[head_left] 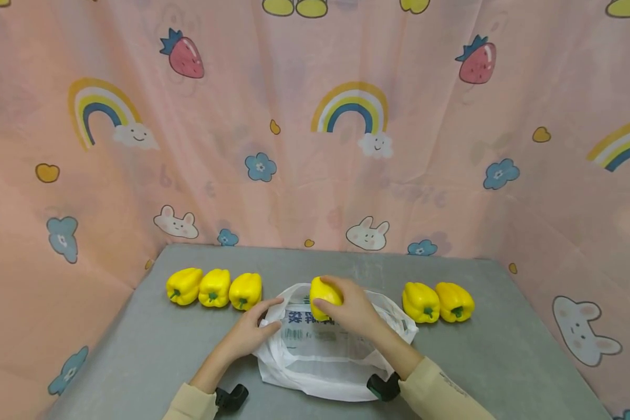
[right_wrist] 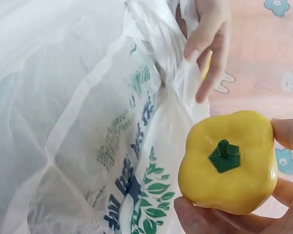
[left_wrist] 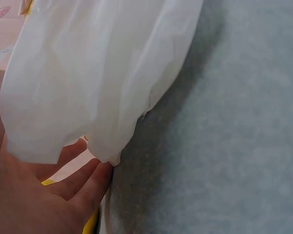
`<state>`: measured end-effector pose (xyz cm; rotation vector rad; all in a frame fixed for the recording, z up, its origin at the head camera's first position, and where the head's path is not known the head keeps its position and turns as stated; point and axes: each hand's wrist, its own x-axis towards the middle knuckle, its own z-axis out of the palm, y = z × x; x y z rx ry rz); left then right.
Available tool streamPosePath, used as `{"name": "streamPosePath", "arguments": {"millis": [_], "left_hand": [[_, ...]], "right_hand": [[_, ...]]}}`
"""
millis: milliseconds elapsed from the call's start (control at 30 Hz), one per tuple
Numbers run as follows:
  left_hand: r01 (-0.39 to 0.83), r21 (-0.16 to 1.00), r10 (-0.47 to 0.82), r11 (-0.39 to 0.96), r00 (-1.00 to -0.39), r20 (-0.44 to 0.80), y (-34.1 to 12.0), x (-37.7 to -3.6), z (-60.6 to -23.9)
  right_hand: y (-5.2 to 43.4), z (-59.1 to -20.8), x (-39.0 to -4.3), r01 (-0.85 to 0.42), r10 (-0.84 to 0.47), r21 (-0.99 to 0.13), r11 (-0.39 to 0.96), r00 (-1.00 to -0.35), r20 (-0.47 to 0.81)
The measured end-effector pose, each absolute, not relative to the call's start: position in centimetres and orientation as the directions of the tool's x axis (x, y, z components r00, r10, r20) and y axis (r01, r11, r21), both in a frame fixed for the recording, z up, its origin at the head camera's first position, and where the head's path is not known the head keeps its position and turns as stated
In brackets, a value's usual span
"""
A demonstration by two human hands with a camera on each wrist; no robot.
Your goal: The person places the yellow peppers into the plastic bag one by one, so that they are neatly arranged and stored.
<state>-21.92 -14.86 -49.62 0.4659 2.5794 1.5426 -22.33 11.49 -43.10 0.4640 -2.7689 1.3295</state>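
Your right hand [head_left: 353,309] grasps a yellow pepper [head_left: 324,296] at the centre of the head view, held over the far edge of the white bag [head_left: 325,356] lying on the grey worktop [head_left: 504,356]. Your left hand [head_left: 252,332] pinches the bag's left rim, fingers [left_wrist: 83,183] curled against the plastic. Three more peppers [head_left: 215,287] sit in a row at centre left, two others [head_left: 438,301] at centre right.

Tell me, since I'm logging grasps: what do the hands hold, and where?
The right hand grips a yellow bell pepper by its sides, stem showing. The left hand holds the white plastic bag at its edge.
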Motion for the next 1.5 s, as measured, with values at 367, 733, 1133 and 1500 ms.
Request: {"name": "streamPosePath", "arguments": {"millis": [367,733,1133,1500], "left_hand": [[0.21,0.87,0.316,0.445,-0.946,0.067,-15.0,-21.9,-49.7],[0.216,0.875,0.332,0.433,-0.941,0.068,-15.0,-22.0,-49.7],[0.236,0.867,0.341,0.438,-0.936,0.083,-15.0,-22.1,-49.8],[0.229,0.864,0.336,0.448,-0.939,0.075,-14.9,-22.3,-49.8]], "right_hand": [[9.5,-44.1,-23.4,-0.269,-0.298,-0.742,0.614,-0.95,0.097],[8.2,-44.8,-24.1,-0.275,-0.362,-0.74,0.613,-0.931,0.046],[7.4,-45.5,-24.9,-0.238,-0.369,-0.729,0.641,-0.929,-0.021],[7.5,-45.2,-25.0,-0.261,-0.443,-0.741,0.619,-0.895,-0.055]]}}
